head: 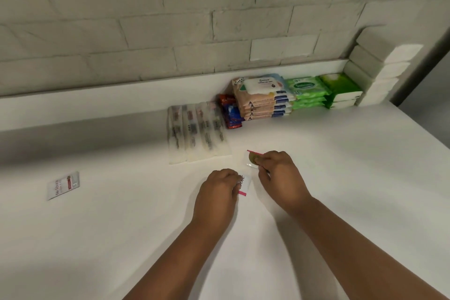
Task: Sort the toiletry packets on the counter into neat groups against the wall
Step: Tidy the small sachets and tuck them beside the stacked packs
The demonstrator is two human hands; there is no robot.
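Packets: the left hand pinches a white sachet with a pink edge, low over the surface; the right hand pinches another sachet just beyond it. Clear sleeves, a red pack and wipes stacks line the wall. A lone sachet lies far left.

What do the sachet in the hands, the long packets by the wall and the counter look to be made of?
Sachet: thin glossy white film, probably plastic; it catches light and flexes between the left hand and right hand. Long packets: clear plastic wrap, contents showing through. Counter: smooth matte white, laminate or solid surface; unclear.
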